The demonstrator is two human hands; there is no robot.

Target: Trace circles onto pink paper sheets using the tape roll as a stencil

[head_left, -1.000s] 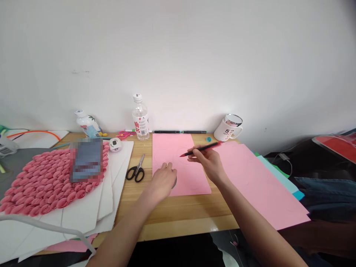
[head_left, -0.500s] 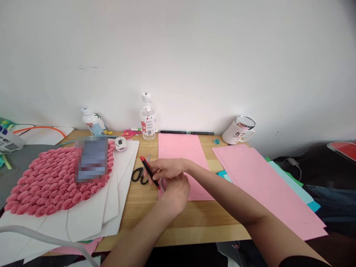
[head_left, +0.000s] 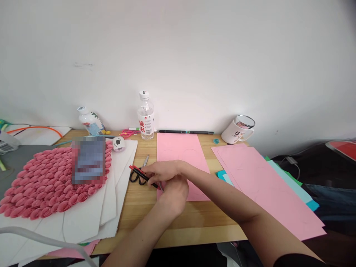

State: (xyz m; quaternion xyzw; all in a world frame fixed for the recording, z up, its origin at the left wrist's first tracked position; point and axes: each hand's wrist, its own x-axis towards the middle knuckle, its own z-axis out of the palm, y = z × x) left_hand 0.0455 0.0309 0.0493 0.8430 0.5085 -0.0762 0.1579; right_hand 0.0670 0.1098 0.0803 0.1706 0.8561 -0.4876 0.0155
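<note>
A black pen with red ends (head_left: pixel 144 177) is gripped in the closed fingers of my right hand (head_left: pixel 164 170). It slants down to the right, its lower end beside a round grey-rimmed object (head_left: pixel 161 186) at the left edge of a pink paper sheet (head_left: pixel 180 144). My left hand (head_left: pixel 175 192) is closed at that object, below my right hand; most of its fingers are hidden. Faint circles are drawn on the sheet. Black-handled scissors (head_left: pixel 145 161) lie on the table just behind the pen, partly covered by it.
A clear bottle (head_left: pixel 146 120), a long black pen (head_left: pixel 186 132), a teal cap (head_left: pixel 216 141) and a white mug (head_left: pixel 237 129) line the wall. More pink sheets (head_left: pixel 264 181) lie right. Left are pink paper rosettes (head_left: pixel 50 181), a pixelated rectangle (head_left: pixel 89 159) and white boards (head_left: pixel 111 200).
The pen's upper end has swung left and down, so it lies flatter and crosses the scissors' handles. My left hand stays almost in place. The whole view has shifted slightly.
</note>
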